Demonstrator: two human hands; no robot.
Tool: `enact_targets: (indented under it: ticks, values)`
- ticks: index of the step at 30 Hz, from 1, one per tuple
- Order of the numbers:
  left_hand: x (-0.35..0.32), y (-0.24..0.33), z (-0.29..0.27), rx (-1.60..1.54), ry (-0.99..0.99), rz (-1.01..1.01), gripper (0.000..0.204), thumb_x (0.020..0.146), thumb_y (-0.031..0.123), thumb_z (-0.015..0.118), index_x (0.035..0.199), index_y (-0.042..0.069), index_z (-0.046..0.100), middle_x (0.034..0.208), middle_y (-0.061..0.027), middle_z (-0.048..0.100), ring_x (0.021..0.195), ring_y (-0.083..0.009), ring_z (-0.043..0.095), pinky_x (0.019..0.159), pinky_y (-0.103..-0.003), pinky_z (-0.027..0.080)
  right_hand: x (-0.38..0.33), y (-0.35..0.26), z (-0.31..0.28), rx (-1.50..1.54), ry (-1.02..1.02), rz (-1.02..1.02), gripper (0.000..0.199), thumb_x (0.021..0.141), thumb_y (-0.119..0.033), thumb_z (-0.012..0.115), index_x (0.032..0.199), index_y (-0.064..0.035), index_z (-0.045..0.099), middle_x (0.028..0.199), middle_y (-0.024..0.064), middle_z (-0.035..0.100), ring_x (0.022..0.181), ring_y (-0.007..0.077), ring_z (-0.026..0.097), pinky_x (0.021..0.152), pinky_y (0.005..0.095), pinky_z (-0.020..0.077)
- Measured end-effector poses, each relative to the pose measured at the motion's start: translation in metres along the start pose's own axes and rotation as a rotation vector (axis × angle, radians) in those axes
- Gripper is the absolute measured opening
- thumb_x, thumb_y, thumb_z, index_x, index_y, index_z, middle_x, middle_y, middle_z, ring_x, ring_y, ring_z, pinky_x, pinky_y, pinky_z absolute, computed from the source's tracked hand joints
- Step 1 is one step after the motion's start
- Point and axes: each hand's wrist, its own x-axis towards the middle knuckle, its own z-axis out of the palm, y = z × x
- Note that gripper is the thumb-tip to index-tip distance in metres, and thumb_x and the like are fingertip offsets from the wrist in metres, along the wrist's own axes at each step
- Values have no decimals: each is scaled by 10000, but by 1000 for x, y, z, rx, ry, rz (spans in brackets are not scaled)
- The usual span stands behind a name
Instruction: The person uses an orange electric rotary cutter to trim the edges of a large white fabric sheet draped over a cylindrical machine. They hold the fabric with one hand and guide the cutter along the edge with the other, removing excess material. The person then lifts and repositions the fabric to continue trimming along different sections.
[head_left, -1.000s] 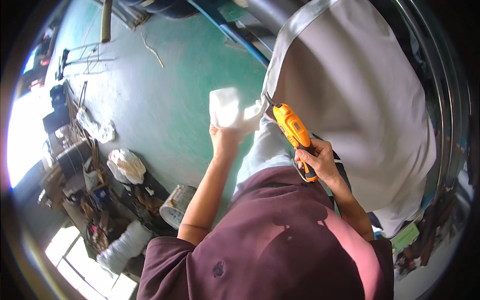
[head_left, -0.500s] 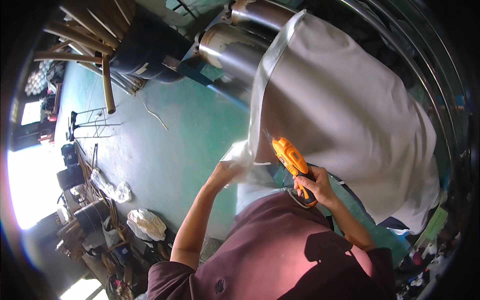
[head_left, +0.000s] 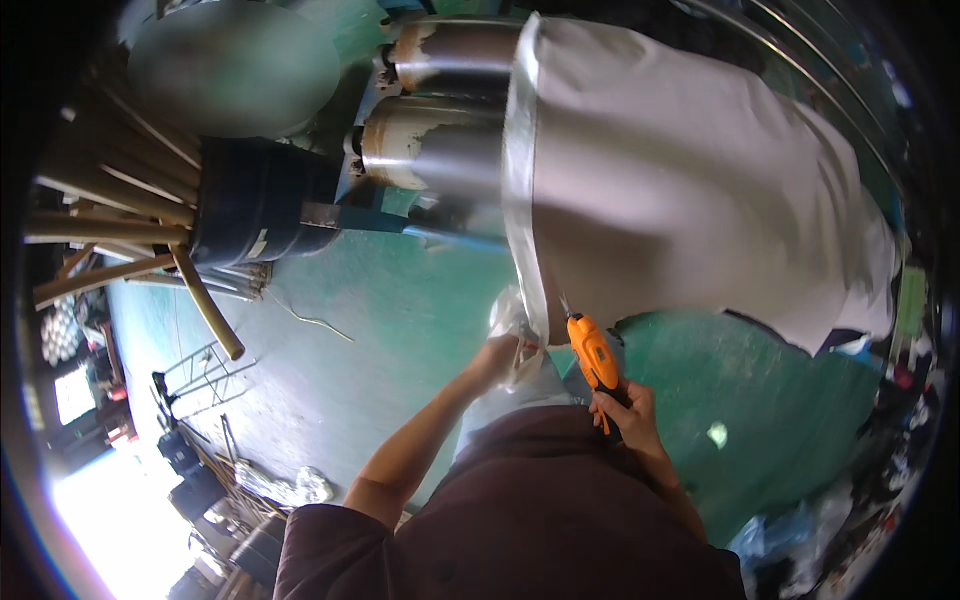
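A large pale beige sheet [head_left: 680,190] hangs draped over metal rollers, with a shiny whitish strip of film [head_left: 522,150] along its left edge. My left hand [head_left: 497,362] is closed on the loose lower end of that film, beside the sheet's near left corner. In my right hand [head_left: 628,410] is an orange cordless cutting tool [head_left: 594,352] with a dark grip, fingers wrapped round its handle. Its thin pointed tip lies close to the sheet's lower left edge; whether it touches the sheet cannot be made out.
Worn metal rollers [head_left: 435,145] on a blue frame stand ahead. To the left, a dark drum [head_left: 265,200] holds several long tubes, one jutting out. A metal stand [head_left: 205,378] is farther left. Scraps and plastic bags [head_left: 790,540] lie at the lower right.
My view has turned, so the sheet and rollers sit more level. My left hand has drawn closer to the tool, and the tool is now nearer the film edge. Both grips are unchanged.
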Motion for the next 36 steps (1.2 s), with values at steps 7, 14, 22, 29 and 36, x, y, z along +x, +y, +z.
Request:
enact_targets:
  ticks: [7, 14, 22, 29, 36]
  values:
    - [2, 19, -7, -172, -77, 53, 375, 836, -6, 569, 1188, 83, 664, 874, -84, 668, 585, -123, 624, 487, -249, 518, -27, 11, -2, -127, 135, 22, 209, 891, -158, 698, 947, 37, 645, 713, 41, 635, 573, 77, 589, 503, 232, 458]
    - [24, -35, 9, -232, 81, 38, 593, 838, 312, 428, 1300, -46, 528, 931, -188, 658, 885, -353, 649, 697, -503, 542, -44, 36, -11, -87, 160, 87, 210, 898, -178, 702, 912, 26, 652, 668, 31, 626, 551, 73, 576, 505, 232, 452]
    - [8, -13, 19, 305, 151, -143, 401, 923, 403, 506, 1069, 84, 701, 850, -137, 690, 629, -219, 651, 544, -341, 516, -47, 52, -17, 25, 203, 133, 210, 925, -169, 648, 829, 16, 620, 646, 54, 617, 516, 102, 575, 489, 254, 451]
    - [-4, 4, 13, -641, 91, -357, 708, 941, 606, 411, 1378, 54, 486, 1096, -194, 637, 760, -275, 630, 592, -370, 500, -44, 18, -23, -16, 197, 33, 254, 918, -198, 650, 807, 27, 611, 639, 60, 614, 511, 110, 579, 483, 256, 450]
    - [17, -32, 18, 64, 32, -263, 561, 752, 434, 742, 1086, -15, 695, 1099, -158, 684, 930, -252, 660, 815, -362, 504, -46, 2, -11, 15, 168, 38, 268, 918, -215, 654, 805, 26, 620, 653, 72, 627, 506, 123, 586, 474, 256, 455]
